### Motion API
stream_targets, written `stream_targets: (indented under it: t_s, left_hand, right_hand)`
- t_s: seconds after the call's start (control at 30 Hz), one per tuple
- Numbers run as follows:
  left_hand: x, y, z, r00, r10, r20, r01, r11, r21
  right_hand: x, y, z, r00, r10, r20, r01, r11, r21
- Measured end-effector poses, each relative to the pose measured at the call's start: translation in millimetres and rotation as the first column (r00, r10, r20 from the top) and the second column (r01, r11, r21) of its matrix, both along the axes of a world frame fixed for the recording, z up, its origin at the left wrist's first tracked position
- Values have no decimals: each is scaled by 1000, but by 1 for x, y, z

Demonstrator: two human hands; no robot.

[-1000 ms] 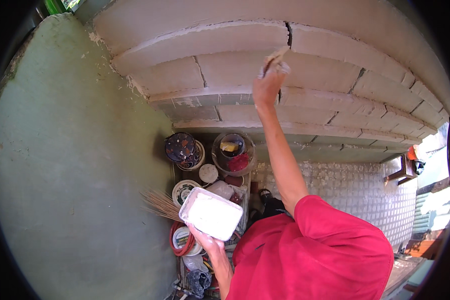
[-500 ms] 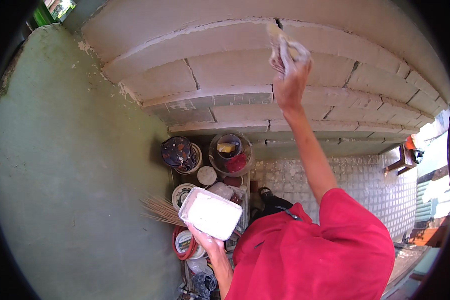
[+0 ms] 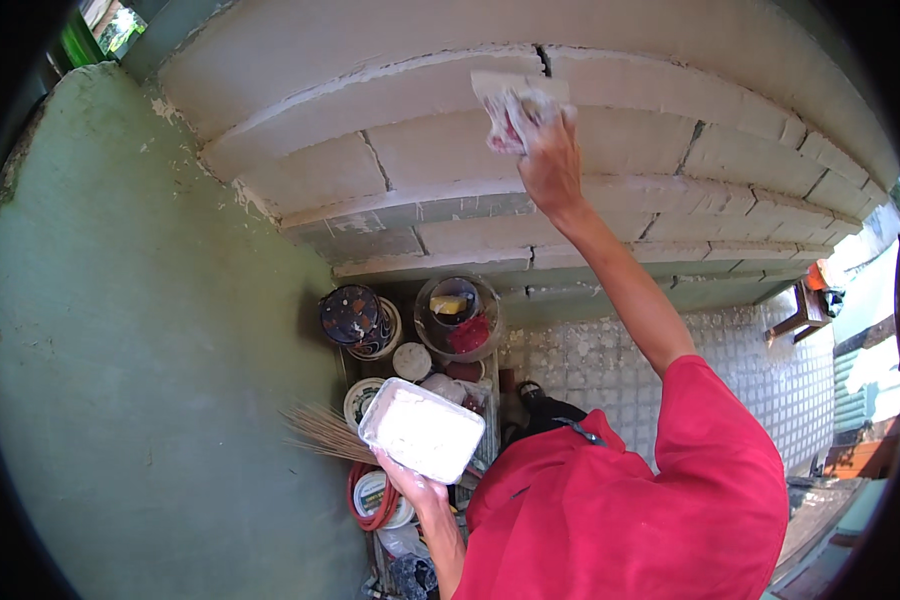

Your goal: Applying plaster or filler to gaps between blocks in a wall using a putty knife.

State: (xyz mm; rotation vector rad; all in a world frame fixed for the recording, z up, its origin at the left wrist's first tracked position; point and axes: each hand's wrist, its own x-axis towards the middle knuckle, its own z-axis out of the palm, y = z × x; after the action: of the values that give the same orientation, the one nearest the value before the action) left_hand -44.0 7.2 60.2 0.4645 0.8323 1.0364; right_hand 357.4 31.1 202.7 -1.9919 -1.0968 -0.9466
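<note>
My left hand grips a rectangular clear-white plastic tub from below; its fingers are mostly hidden under it. Thick white paste fills the tub. Higher up, my right hand is closed around a pale, flat-edged putty spreader, up against the wall. Something crumpled, whitish with reddish patches, is bunched at its handle; I cannot make out whether it is a rag. The wall has stepped, block-like bands coated in pale beige, with dark gaps at several joints.
Left of me stands a plain green wall. Below the tub, a shelf carries a paint-spattered bucket, a round clear container with a yellow sponge, and a coiled red hose. Stiff twigs stick out leftward. A wooden stool stands right on the tiled floor.
My right hand has moved left and slightly down along the wall, turning so the spreader shows its broader side. The left hand and the tub have hardly moved.
</note>
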Motion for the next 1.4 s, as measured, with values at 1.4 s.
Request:
stream_targets:
  t_s: [1.4]
  left_hand:
    - [8, 3, 8, 996, -15, -85, 19, 998, 52]
  right_hand:
    - [18, 4, -6, 990, 79, -118, 16, 765, 643]
